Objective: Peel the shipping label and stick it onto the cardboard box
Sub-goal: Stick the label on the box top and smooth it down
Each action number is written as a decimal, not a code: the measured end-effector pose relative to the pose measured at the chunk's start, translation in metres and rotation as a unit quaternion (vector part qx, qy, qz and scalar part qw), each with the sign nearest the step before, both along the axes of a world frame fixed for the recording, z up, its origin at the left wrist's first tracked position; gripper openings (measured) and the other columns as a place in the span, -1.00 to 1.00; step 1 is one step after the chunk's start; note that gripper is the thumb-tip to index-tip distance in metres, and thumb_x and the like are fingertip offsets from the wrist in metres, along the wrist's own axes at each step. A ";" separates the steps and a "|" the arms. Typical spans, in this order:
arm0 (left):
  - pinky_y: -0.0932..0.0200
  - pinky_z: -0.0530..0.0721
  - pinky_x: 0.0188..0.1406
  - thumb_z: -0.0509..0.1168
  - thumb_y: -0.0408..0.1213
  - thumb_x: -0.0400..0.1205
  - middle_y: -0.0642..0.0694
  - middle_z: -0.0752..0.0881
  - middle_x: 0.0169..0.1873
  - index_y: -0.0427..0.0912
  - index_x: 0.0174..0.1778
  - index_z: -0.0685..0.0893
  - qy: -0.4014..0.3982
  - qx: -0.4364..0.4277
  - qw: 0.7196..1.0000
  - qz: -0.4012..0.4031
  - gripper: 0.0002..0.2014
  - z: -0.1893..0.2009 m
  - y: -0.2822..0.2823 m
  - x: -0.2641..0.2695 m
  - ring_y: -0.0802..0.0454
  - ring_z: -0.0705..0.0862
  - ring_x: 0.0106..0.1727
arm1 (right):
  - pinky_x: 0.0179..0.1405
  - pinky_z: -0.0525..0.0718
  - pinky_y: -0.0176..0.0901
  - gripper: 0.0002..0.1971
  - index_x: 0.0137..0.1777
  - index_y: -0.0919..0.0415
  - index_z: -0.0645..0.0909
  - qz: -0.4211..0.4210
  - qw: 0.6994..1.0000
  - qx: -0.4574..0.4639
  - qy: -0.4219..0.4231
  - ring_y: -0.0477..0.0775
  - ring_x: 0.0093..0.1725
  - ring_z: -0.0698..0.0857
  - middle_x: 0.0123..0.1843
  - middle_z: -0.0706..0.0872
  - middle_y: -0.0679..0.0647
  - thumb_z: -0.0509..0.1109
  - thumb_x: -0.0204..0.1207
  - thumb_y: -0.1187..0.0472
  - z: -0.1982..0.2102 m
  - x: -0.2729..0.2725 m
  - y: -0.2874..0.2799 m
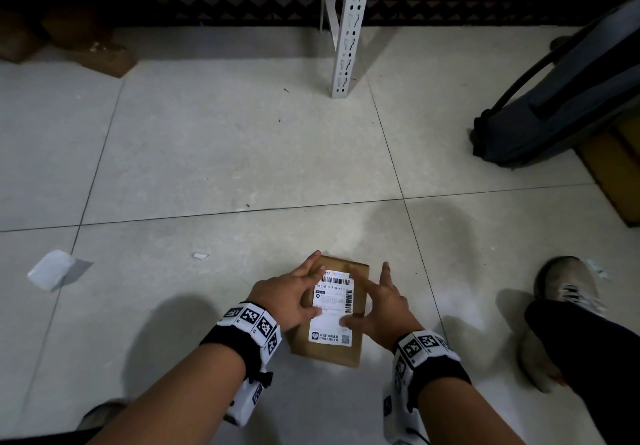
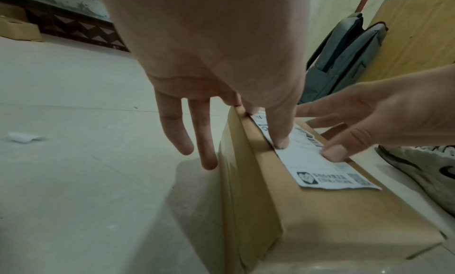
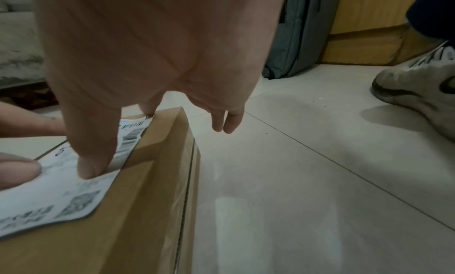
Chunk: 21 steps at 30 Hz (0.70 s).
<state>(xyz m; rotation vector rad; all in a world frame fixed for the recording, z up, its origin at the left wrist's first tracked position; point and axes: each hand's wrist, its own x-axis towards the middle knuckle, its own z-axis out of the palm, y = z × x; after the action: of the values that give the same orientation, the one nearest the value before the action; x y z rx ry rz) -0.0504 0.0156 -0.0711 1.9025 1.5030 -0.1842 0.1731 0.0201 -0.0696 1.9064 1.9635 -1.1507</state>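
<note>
Paper scrap is seen on the floor at left. Cardboard box is steadied by the left hand, fingers straight; label on its top is pressed by the flat right hand.

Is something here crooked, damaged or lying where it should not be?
The shipping label sits flat and roughly square on the cardboard box, with both thumbs pressing it. Only litter stands out: a curled white sheet, perhaps the label's backing, and a small paper scrap on the floor.
</note>
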 end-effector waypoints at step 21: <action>-0.03 0.73 0.21 0.48 0.31 0.34 0.34 -0.56 0.63 0.36 0.71 -0.35 0.086 -0.020 0.993 -0.074 0.26 0.020 -0.004 0.006 -0.08 0.68 0.34 | 0.69 -0.14 0.49 0.24 0.62 -0.46 -0.47 0.204 0.969 0.054 -0.126 0.53 0.70 -0.39 0.63 -0.70 0.29 0.43 0.23 -0.53 -0.004 0.008 -0.008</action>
<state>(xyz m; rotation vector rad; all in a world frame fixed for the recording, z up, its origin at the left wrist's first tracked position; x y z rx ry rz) -0.0444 0.0116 -0.0516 2.0097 1.4557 -0.4514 0.1809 0.0123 -0.0735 1.4965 2.1653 -0.6692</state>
